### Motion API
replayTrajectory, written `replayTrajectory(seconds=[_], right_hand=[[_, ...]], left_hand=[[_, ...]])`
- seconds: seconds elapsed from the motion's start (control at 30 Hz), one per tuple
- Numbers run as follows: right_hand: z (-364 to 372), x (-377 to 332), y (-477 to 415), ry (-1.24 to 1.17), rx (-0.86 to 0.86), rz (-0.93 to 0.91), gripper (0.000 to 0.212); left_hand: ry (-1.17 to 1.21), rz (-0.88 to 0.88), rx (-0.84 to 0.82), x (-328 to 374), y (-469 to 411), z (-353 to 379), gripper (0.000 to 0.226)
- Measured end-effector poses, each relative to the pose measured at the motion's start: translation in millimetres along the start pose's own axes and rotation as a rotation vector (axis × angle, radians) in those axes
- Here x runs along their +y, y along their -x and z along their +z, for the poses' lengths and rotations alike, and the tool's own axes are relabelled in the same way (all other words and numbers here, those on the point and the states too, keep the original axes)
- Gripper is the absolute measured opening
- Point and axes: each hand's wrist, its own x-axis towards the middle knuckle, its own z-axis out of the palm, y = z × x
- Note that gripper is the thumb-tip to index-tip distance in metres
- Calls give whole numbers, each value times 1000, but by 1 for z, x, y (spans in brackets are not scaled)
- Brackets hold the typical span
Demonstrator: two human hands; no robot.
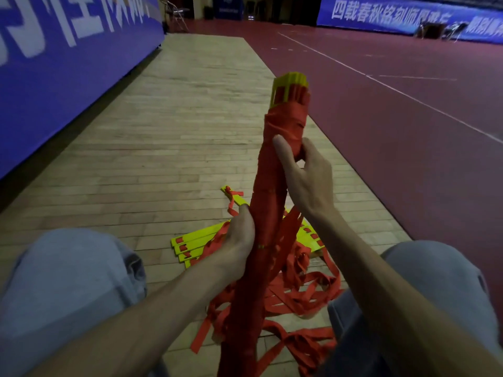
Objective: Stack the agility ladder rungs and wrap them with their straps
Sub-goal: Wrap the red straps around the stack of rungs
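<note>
Closest in, between two knees in grey trousers (68, 281), a tangle of loose red webbing straps (299, 295) lies on the pale wooden plank floor (163, 159). Rising out of it, tilted a little away from the person, is the long bundle of stacked yellow plastic rungs (268, 213). It is wound in red strap almost end to end, with only the yellow tips bare at the top. The left hand (241, 238) is curled round the bundle's lower half, steadying it. Higher up, the right hand (302, 172) has thumb and fingers closed on the wrap just below the top, seemingly pinching a turn of strap; the strap's end is hidden under the fingers.

Beyond the hands, more flat yellow rungs (196, 243) lie fanned on the floor, threaded on strap and not yet stacked. Farther off stand a blue printed banner (68, 77) and a dark red court surface (408, 131).

Wrapping looks well under way. The next move probably calls for keeping the strap taut while the lower grip stops the bundle twisting, then laying another turn or tucking the end. The fanned rungs remain to be gathered.
</note>
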Motion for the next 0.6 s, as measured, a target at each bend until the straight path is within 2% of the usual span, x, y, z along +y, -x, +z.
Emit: replayTrajectory(seconds=[0.03, 0.1, 0.17, 0.27, 0.33, 0.4, 0.53, 0.6], right_hand=[[0, 0, -1, -18, -12, -47, 53], [-1, 1, -2, -68, -46, -92, 41], [0, -4, -2, -251, -102, -59, 29], [0, -11, -1, -580, -294, 125, 45], [-1, -14, 0, -671, -335, 197, 44], [-1, -16, -2, -712, -269, 246, 38], [-1, -12, -8, -676, -116, 230, 26], [1, -7, -10, -617, -55, 235, 24]], left_hand=[[109, -56, -70, 5, -1, -4, 47], [280, -167, -314, 12, 1, -11, 55], [307, -219, -574, 14, 0, -19, 68], [248, -255, -880, 16, 4, -23, 60], [223, -259, -964, 16, 6, -25, 55], [218, -268, -910, 15, 4, -24, 54], [239, -181, -513, 15, 0, -13, 41], [178, -115, -403, 17, 1, -8, 44]])
